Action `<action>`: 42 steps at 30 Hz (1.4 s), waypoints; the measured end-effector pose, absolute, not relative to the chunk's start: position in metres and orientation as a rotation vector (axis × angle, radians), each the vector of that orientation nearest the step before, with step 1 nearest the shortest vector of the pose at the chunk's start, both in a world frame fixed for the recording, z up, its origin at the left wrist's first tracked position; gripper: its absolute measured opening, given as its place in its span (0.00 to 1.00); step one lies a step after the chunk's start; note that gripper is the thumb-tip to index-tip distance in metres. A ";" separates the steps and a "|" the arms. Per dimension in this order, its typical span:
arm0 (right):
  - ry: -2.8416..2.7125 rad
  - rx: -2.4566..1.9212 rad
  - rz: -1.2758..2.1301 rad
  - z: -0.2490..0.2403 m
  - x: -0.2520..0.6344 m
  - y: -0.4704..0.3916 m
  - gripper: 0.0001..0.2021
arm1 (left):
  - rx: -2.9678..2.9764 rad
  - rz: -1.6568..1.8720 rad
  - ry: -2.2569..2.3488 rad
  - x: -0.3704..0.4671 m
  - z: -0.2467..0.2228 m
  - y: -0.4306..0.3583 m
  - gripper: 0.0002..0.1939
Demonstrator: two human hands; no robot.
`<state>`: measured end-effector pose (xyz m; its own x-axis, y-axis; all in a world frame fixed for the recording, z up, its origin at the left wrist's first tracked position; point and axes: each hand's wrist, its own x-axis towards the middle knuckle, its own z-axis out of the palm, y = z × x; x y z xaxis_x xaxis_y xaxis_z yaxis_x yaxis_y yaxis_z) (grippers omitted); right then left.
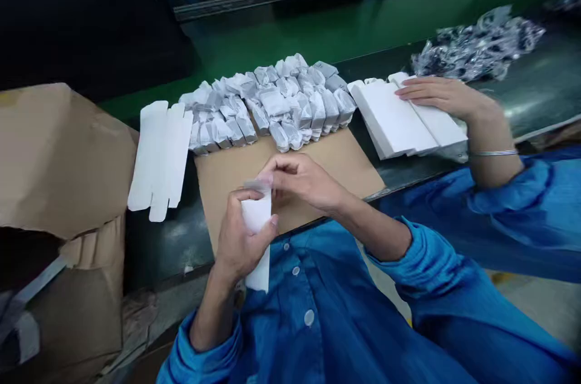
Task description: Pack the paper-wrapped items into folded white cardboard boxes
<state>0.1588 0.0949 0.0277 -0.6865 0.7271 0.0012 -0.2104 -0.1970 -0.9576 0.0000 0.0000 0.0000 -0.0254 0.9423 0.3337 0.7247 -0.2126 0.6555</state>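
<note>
My left hand [242, 239] is wrapped round a narrow white box [258, 218], which is held upright over the near edge of a cardboard sheet [218, 184]. At the box's top end, the fingers of my right hand [299, 181] are pinched together on a small greyish piece [258, 185], partly hidden by the fingers. Beyond both hands lies a large pile of small items wrapped in whitish paper [276, 100], resting on the sheet's far part. Flat white box blanks [160, 157] lie to the left of the sheet.
At the right, another person's hand [436, 95] rests on a stack of white boxes [394, 121]. Behind it is a heap of clear plastic-wrapped items [481, 45]. A big brown carton [63, 160] stands at the left. A green conveyor surface [254, 33] runs across the back.
</note>
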 end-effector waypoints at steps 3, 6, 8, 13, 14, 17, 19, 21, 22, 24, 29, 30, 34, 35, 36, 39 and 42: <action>-1.468 -0.665 1.919 0.026 0.155 0.088 0.12 | 1.930 1.210 1.796 0.001 -0.011 -0.002 0.22; -1.501 -0.716 1.845 0.024 0.153 0.083 0.12 | 1.888 1.424 1.752 0.004 -0.019 -0.003 0.32; -1.551 -0.733 1.788 0.024 0.152 0.079 0.10 | 1.852 1.471 1.692 0.006 -0.020 -0.004 0.45; -1.808 -0.651 1.402 0.018 0.151 0.067 0.06 | 1.960 1.189 1.741 -0.002 -0.012 -0.010 0.44; -1.856 -0.611 1.318 0.015 0.151 0.065 0.07 | 1.987 1.160 1.741 -0.004 -0.011 -0.010 0.40; -1.939 -0.546 1.110 0.001 0.149 0.057 0.11 | 2.000 1.155 1.692 -0.008 -0.011 -0.012 0.32; -1.966 -0.549 0.985 -0.007 0.147 0.053 0.12 | 1.994 1.164 1.651 -0.009 -0.012 -0.013 0.30; -2.016 -0.553 0.874 -0.011 0.146 0.049 0.11 | 1.980 1.173 1.620 -0.009 -0.014 -0.014 0.31; -2.043 -0.551 0.837 -0.011 0.145 0.048 0.11 | 1.960 1.179 1.612 -0.009 -0.014 -0.014 0.32; -2.083 -0.546 0.817 -0.007 0.144 0.050 0.10 | 1.866 1.186 1.630 -0.010 -0.015 -0.014 0.33; -2.322 -0.744 0.663 0.022 0.134 0.094 0.18 | 1.170 1.483 1.754 -0.016 -0.018 0.004 0.24; -2.386 -0.862 0.466 0.027 0.129 0.110 0.18 | 0.992 1.544 1.725 -0.018 -0.020 0.010 0.22; -2.667 -1.038 -0.318 0.025 0.105 0.170 0.15 | 0.851 1.596 1.772 -0.032 -0.028 0.025 0.19; -2.728 -1.001 -0.402 0.020 0.101 0.180 0.15 | 0.906 1.587 1.838 -0.035 -0.029 0.026 0.19; -2.768 -0.962 -0.447 0.015 0.097 0.186 0.15 | 0.971 1.568 1.910 -0.038 -0.031 0.026 0.19; -2.787 -0.873 -0.464 0.002 0.098 0.181 0.16 | 1.241 1.428 2.094 -0.042 -0.034 0.023 0.18; -2.762 -0.764 -0.433 -0.005 0.112 0.151 0.17 | 1.600 1.321 2.208 -0.043 -0.033 0.015 0.18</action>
